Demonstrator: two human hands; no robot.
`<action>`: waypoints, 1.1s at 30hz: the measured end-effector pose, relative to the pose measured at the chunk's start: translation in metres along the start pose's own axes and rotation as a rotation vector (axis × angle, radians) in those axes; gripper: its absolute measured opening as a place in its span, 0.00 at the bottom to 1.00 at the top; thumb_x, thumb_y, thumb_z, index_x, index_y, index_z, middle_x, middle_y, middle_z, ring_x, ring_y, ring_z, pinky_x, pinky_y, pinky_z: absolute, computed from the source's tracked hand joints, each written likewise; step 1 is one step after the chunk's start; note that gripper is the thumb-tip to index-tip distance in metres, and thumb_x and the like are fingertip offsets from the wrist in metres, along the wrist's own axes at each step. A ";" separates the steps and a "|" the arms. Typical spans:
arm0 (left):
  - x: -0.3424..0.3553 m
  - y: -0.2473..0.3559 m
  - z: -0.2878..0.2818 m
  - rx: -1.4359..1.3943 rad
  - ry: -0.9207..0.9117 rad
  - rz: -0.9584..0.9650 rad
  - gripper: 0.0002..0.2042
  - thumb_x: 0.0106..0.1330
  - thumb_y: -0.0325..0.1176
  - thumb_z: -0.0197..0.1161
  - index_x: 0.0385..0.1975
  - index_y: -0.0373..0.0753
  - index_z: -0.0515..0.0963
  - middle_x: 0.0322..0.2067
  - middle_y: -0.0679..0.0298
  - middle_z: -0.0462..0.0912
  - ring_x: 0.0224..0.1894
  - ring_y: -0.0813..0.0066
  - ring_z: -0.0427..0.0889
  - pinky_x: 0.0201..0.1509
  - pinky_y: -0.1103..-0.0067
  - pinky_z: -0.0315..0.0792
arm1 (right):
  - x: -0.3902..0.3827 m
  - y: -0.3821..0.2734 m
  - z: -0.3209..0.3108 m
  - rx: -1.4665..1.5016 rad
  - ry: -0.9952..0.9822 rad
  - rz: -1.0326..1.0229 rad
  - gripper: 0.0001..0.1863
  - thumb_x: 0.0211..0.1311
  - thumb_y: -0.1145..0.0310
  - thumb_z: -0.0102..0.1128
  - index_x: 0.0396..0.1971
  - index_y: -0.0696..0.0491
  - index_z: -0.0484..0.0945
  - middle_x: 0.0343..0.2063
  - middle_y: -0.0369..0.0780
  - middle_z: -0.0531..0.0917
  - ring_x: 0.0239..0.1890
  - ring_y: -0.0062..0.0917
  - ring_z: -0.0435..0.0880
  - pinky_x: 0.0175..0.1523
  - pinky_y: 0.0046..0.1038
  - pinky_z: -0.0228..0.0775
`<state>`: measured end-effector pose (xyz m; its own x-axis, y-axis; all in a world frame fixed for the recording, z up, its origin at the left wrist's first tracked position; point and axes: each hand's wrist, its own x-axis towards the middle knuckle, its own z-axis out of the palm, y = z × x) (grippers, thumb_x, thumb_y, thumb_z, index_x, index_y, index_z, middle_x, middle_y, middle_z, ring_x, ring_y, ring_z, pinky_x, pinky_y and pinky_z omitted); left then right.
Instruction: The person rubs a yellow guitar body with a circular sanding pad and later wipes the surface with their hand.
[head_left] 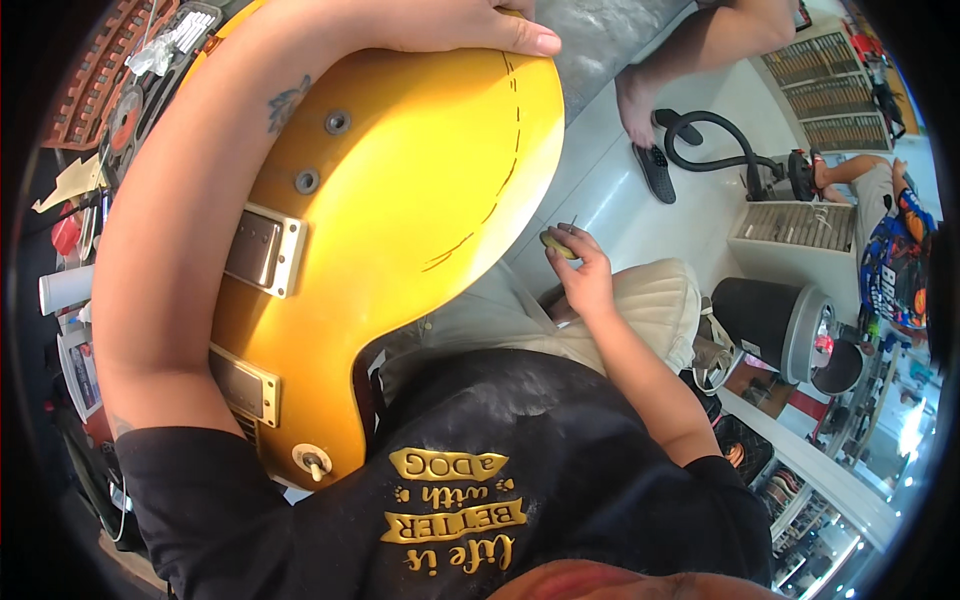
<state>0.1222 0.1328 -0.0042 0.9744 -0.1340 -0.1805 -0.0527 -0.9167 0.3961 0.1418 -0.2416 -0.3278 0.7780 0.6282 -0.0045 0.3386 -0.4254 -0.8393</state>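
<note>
A gold electric guitar body (400, 190) lies across my lap, tilted. A dashed black line curves along its lower edge. Two metal pickups, two metal-lined holes and a toggle switch (316, 464) show on its top. My left arm reaches over the body, and my left hand (505, 30) grips its far rim with the thumb on top; the other fingers are mostly out of sight. Beside the guitar's right edge, my right hand (585, 270) is closed on a small tool (558, 246) with a yellowish handle and a thin metal tip. The tool's exact kind is unclear.
Another person's bare leg (700, 50) and dark sandals (655, 170) are at the upper right, near a black hose (700, 118). Racks of narrow items (825, 90), a dark bin (760, 320) and a seated person (895, 250) stand right. Tool cases (115, 65) crowd the left.
</note>
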 end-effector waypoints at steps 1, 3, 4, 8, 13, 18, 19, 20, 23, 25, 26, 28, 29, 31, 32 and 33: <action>-0.002 0.002 -0.001 -0.011 0.003 0.007 0.33 0.81 0.65 0.59 0.60 0.37 0.88 0.57 0.45 0.89 0.64 0.44 0.86 0.71 0.56 0.74 | 0.001 0.001 0.000 0.000 0.000 -0.001 0.19 0.68 0.70 0.76 0.57 0.55 0.92 0.59 0.52 0.89 0.64 0.45 0.89 0.69 0.39 0.79; 0.003 -0.003 0.002 -0.021 0.007 0.014 0.33 0.81 0.65 0.59 0.60 0.37 0.88 0.57 0.45 0.89 0.64 0.44 0.86 0.70 0.57 0.75 | 0.002 0.003 0.000 -0.001 0.008 -0.006 0.18 0.68 0.70 0.76 0.57 0.55 0.92 0.59 0.52 0.89 0.64 0.45 0.89 0.70 0.39 0.79; 0.011 -0.006 0.008 0.020 0.017 -0.005 0.33 0.81 0.65 0.59 0.60 0.37 0.88 0.57 0.44 0.89 0.64 0.44 0.86 0.70 0.57 0.75 | 0.003 0.003 0.000 -0.002 0.006 -0.008 0.18 0.68 0.70 0.76 0.57 0.55 0.92 0.59 0.52 0.89 0.64 0.45 0.89 0.70 0.39 0.79; 0.007 -0.009 0.002 0.036 0.014 0.026 0.33 0.81 0.66 0.59 0.59 0.37 0.88 0.58 0.44 0.89 0.64 0.43 0.85 0.70 0.57 0.75 | 0.007 0.000 0.000 0.003 0.029 -0.008 0.18 0.70 0.71 0.74 0.58 0.56 0.91 0.59 0.52 0.89 0.64 0.44 0.88 0.70 0.38 0.78; 0.007 -0.012 0.005 0.054 0.027 0.010 0.35 0.81 0.67 0.58 0.58 0.37 0.88 0.56 0.44 0.90 0.63 0.42 0.86 0.69 0.56 0.76 | 0.012 -0.005 -0.002 -0.016 0.045 -0.058 0.17 0.81 0.67 0.68 0.61 0.60 0.88 0.53 0.48 0.91 0.56 0.36 0.90 0.66 0.34 0.79; 0.012 -0.011 0.005 0.074 -0.010 -0.028 0.35 0.80 0.68 0.57 0.58 0.38 0.89 0.55 0.45 0.91 0.61 0.43 0.88 0.68 0.55 0.77 | 0.030 -0.019 -0.019 0.785 0.198 0.320 0.25 0.90 0.50 0.56 0.62 0.58 0.84 0.46 0.39 0.90 0.36 0.22 0.84 0.47 0.28 0.77; 0.015 -0.014 0.009 0.086 -0.001 -0.023 0.35 0.80 0.68 0.57 0.57 0.38 0.89 0.56 0.46 0.91 0.62 0.44 0.88 0.68 0.56 0.77 | 0.036 -0.033 -0.027 0.890 0.210 0.304 0.20 0.89 0.53 0.59 0.61 0.55 0.83 0.44 0.38 0.89 0.34 0.19 0.81 0.42 0.27 0.74; 0.016 -0.018 0.012 0.103 0.007 -0.024 0.35 0.81 0.68 0.56 0.57 0.38 0.89 0.57 0.47 0.91 0.62 0.45 0.88 0.68 0.56 0.77 | 0.041 -0.053 -0.036 0.886 0.195 0.298 0.20 0.89 0.53 0.59 0.61 0.55 0.83 0.44 0.38 0.89 0.34 0.19 0.81 0.42 0.27 0.74; 0.018 -0.021 0.015 0.138 0.028 0.006 0.35 0.81 0.69 0.56 0.57 0.39 0.89 0.57 0.48 0.91 0.62 0.46 0.88 0.68 0.56 0.77 | 0.049 -0.121 -0.068 0.842 0.230 0.031 0.17 0.87 0.60 0.63 0.63 0.56 0.82 0.50 0.40 0.90 0.43 0.23 0.87 0.50 0.29 0.79; 0.017 -0.019 0.014 0.129 0.017 -0.015 0.35 0.81 0.69 0.55 0.57 0.39 0.89 0.57 0.48 0.91 0.62 0.46 0.88 0.68 0.56 0.77 | 0.054 -0.157 -0.083 0.248 0.320 -0.454 0.16 0.80 0.70 0.71 0.62 0.56 0.84 0.55 0.43 0.90 0.56 0.32 0.89 0.61 0.34 0.80; 0.017 -0.018 0.015 0.121 0.000 -0.028 0.35 0.81 0.69 0.55 0.57 0.39 0.89 0.57 0.48 0.91 0.62 0.46 0.88 0.68 0.56 0.77 | 0.055 -0.175 -0.088 0.243 0.318 -0.457 0.16 0.80 0.70 0.71 0.62 0.56 0.84 0.55 0.43 0.90 0.56 0.32 0.89 0.61 0.34 0.80; 0.004 -0.014 0.007 0.102 -0.002 0.002 0.35 0.81 0.69 0.55 0.57 0.39 0.89 0.57 0.48 0.91 0.63 0.46 0.88 0.68 0.56 0.77 | 0.058 -0.208 -0.096 -0.222 0.347 -0.756 0.20 0.70 0.76 0.76 0.60 0.54 0.87 0.58 0.47 0.89 0.64 0.40 0.87 0.69 0.39 0.78; -0.001 -0.013 0.004 0.087 -0.007 0.033 0.35 0.81 0.69 0.55 0.58 0.39 0.89 0.57 0.48 0.91 0.63 0.46 0.88 0.68 0.56 0.77 | 0.058 -0.217 -0.097 -0.316 0.338 -0.826 0.21 0.68 0.78 0.77 0.60 0.56 0.88 0.60 0.50 0.88 0.64 0.40 0.86 0.68 0.37 0.79; 0.007 -0.014 0.011 0.113 0.003 0.004 0.36 0.81 0.69 0.55 0.58 0.40 0.89 0.58 0.48 0.91 0.63 0.46 0.88 0.68 0.56 0.77 | 0.060 -0.229 -0.093 -0.393 0.314 -0.920 0.23 0.60 0.78 0.79 0.57 0.53 0.91 0.58 0.48 0.88 0.62 0.44 0.86 0.67 0.42 0.79; 0.011 -0.015 0.013 0.142 0.007 -0.026 0.36 0.80 0.70 0.54 0.59 0.40 0.89 0.58 0.48 0.91 0.64 0.46 0.87 0.68 0.56 0.77 | 0.061 -0.232 -0.089 -0.466 0.292 -1.009 0.24 0.53 0.79 0.80 0.53 0.49 0.94 0.56 0.46 0.89 0.60 0.47 0.86 0.65 0.46 0.80; 0.014 -0.019 0.012 0.137 0.014 -0.024 0.36 0.80 0.70 0.54 0.59 0.40 0.89 0.58 0.48 0.91 0.64 0.46 0.87 0.68 0.56 0.77 | 0.059 -0.231 -0.085 -0.448 0.277 -1.036 0.25 0.48 0.79 0.81 0.50 0.48 0.96 0.53 0.43 0.88 0.58 0.47 0.86 0.62 0.47 0.81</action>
<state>0.1340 0.1433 -0.0253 0.9786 -0.1070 -0.1758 -0.0576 -0.9626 0.2647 0.1546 -0.1617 -0.0884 0.0897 0.6699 0.7370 0.9944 -0.0183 -0.1043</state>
